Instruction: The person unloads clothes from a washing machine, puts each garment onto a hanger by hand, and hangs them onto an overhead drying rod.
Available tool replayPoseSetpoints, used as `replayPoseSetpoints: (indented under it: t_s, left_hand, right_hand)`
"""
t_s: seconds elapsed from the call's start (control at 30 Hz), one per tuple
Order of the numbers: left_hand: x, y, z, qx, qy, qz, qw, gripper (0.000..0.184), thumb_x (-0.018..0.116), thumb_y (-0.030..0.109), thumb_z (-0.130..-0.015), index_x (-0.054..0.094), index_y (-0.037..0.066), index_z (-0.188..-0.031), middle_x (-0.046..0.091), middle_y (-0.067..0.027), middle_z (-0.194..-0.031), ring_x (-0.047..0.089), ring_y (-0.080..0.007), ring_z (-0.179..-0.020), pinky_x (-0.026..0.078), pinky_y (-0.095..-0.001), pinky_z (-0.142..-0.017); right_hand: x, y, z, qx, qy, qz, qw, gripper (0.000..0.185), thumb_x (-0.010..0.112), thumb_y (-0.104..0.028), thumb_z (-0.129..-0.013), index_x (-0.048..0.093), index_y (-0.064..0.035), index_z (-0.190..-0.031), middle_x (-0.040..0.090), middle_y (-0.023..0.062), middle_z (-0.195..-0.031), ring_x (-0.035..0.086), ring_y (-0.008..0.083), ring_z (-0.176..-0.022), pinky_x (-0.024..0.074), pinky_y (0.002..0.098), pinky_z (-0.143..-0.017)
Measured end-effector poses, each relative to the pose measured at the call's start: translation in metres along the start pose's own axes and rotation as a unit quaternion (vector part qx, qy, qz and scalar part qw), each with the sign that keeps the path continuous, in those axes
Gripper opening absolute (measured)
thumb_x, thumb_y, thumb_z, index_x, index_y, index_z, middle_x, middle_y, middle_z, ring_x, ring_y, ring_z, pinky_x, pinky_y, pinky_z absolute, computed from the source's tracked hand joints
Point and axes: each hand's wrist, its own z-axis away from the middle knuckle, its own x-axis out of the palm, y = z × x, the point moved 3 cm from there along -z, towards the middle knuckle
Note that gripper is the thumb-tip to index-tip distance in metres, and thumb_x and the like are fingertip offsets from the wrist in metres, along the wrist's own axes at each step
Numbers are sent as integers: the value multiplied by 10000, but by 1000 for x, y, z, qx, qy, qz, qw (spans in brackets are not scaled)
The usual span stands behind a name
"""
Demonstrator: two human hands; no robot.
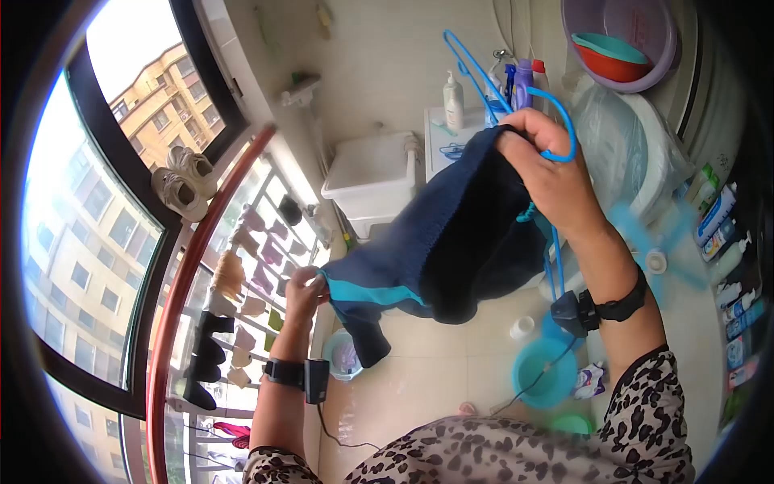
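A dark blue garment (pixel 387 254) with a teal stripe hangs stretched between my hands; folds hide its full shape, and a teal cord shows near its right side. My left hand (pixel 303 294) pinches its left edge, where the stripe begins. Up at the right, my right hand (pixel 548 165) is closed around the garment's upper edge and a blue clothes hanger (pixel 571 129). The hanger's long loop rises past the hand to the upper left. More blue strands hang below my right wrist. The fingertips of my right hand are partly hidden by the cloth.
A white sink (pixel 367 165) stands at the back, beside a white cabinet top (pixel 435 133) with bottles. At left, socks (pixel 211 347) hang by a red rail (pixel 193 266), with shoes (pixel 181 189) on the sill. A teal basin (pixel 542 373) sits on the floor; bottles (pixel 730 258) line the right.
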Motion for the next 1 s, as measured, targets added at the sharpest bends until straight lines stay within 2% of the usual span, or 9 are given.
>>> replayPoseSetpoints:
  t_s: [0.2,0.3,0.47,0.57,0.63,0.77,0.87,0.9,1.0]
  left_hand:
    - [48,112,137,154,-113,-58,980,586,655,335,-854,412,25,-1287,454,-109,-1291,550,-218,-1028,470,-330,-830]
    - [104,102,140,174,-69,-240,953,498,671,149,-802,462,22,-1236,610,-173,-1057,598,-209,-956,467,-331,-814]
    - [29,53,75,85,35,-78,993,200,530,-66,-734,615,3,-901,624,-123,-692,616,-199,-611,488,-314,-559]
    - [-20,96,67,127,81,-59,987,105,575,-47,-732,616,-1,-817,599,-66,-695,562,-135,-646,440,-271,-554]
    - [-26,133,68,242,90,-149,954,222,485,-52,-669,608,4,-845,612,-109,-736,589,-231,-742,445,-336,-638]
    - [-36,170,89,222,189,-429,855,126,525,87,-682,589,40,-781,620,-210,-807,605,-367,-796,450,-423,-672]
    - [-51,164,92,43,77,-118,989,162,528,25,-747,561,-35,-895,606,-141,-826,636,-244,-707,520,-342,-558]
    - [-48,154,91,38,58,24,997,163,526,20,-771,550,-54,-914,598,-132,-848,635,-231,-723,541,-323,-562]
    - [-47,149,90,83,-29,246,965,189,486,-33,-801,574,-43,-967,611,-147,-891,622,-241,-842,542,-318,-698]
  right_hand:
    - [98,-34,8,-54,-61,86,993,151,554,-115,-783,542,35,-788,518,201,-628,462,324,-542,424,340,-550]
    - [87,-32,4,-36,-129,66,989,157,574,-130,-765,554,24,-787,540,181,-620,536,296,-556,437,348,-560]
    - [73,-17,13,-50,-352,206,912,161,631,-102,-734,568,8,-834,585,120,-726,581,242,-689,459,325,-648]
    - [67,33,49,-35,-479,266,836,174,639,-63,-725,573,1,-873,573,123,-766,590,227,-760,463,319,-674]
    - [59,55,53,-25,-453,275,848,165,628,-44,-723,575,0,-873,577,139,-787,594,237,-793,465,324,-676]
    - [37,52,14,48,-309,258,914,150,633,-33,-710,583,-8,-849,606,112,-778,590,231,-742,461,326,-665]
    - [49,2,-1,-51,-250,224,941,106,596,18,-737,547,1,-830,532,55,-724,520,106,-680,435,258,-634]
    - [57,-7,4,-161,-266,240,920,125,588,24,-715,538,9,-829,528,80,-726,547,157,-677,438,278,-633]
    - [69,-9,26,-141,-298,154,931,142,582,18,-694,534,12,-828,526,129,-741,560,275,-685,437,333,-633]
